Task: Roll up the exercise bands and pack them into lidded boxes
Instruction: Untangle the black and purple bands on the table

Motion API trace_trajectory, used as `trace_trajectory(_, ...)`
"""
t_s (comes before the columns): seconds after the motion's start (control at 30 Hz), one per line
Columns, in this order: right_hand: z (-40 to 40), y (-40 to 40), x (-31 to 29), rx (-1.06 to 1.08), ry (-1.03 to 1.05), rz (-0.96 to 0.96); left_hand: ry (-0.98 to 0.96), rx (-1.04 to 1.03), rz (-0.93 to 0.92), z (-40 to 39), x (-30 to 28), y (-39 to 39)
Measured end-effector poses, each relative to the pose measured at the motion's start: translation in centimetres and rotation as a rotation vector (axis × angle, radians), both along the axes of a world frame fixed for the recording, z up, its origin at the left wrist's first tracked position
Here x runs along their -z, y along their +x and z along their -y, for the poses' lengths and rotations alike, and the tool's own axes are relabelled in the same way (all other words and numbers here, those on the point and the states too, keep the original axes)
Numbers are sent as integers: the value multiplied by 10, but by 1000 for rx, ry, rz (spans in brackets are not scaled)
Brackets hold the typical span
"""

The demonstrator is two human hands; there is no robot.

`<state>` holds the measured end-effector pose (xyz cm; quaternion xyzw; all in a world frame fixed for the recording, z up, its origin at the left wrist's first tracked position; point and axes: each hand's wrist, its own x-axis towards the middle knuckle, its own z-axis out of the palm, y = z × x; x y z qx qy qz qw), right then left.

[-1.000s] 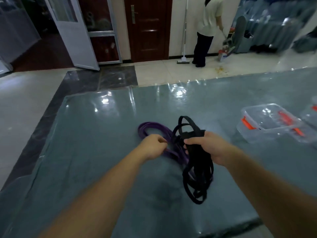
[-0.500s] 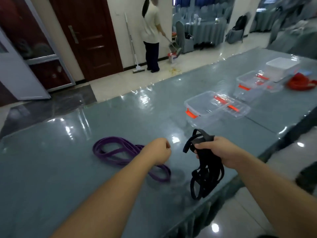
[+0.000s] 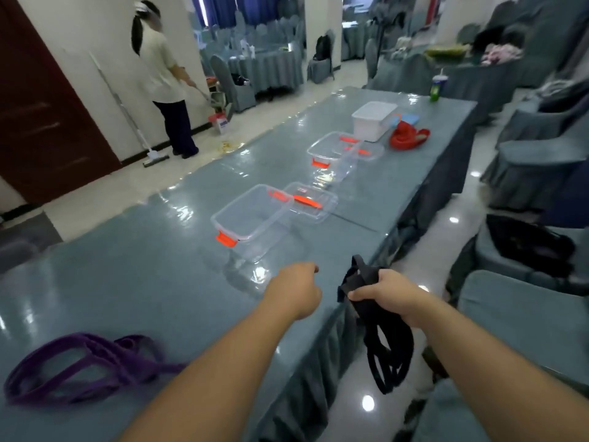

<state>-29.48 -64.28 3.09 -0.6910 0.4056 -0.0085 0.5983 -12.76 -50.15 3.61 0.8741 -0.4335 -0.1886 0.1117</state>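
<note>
Your right hand (image 3: pixel 387 295) is wrapped around the gathered top of the black band (image 3: pixel 384 342), and its loops hang slack below your fist, out past the table edge over the floor. Your left hand (image 3: pixel 294 290) is curled into a loose fist, holding nothing, above the table (image 3: pixel 153 275). Judging by the way it droops, the band is light, soft and floppy, probably rubbery enough to grip well but prone to springing open once rolled, so pinch one end flat and wind from there. Ahead of your hands sits the nearest clear box (image 3: pixel 251 215) with orange clips, its lid (image 3: pixel 314 200) beside it. A purple band (image 3: pixel 86 366) lies loose on the table at your left
</note>
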Motion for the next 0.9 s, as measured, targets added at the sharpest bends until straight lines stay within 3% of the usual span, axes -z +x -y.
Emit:
trace_trajectory(0.27,87,-33,15,189,16,-10,34,197,106,113,0,-27)
trace_trajectory(0.47,166,-30,22,284,93,-7,74,284,60,201,26,-12)
trace_trajectory(0.9,321,1,-30,490,46,42,188,483,66,360,49,38)
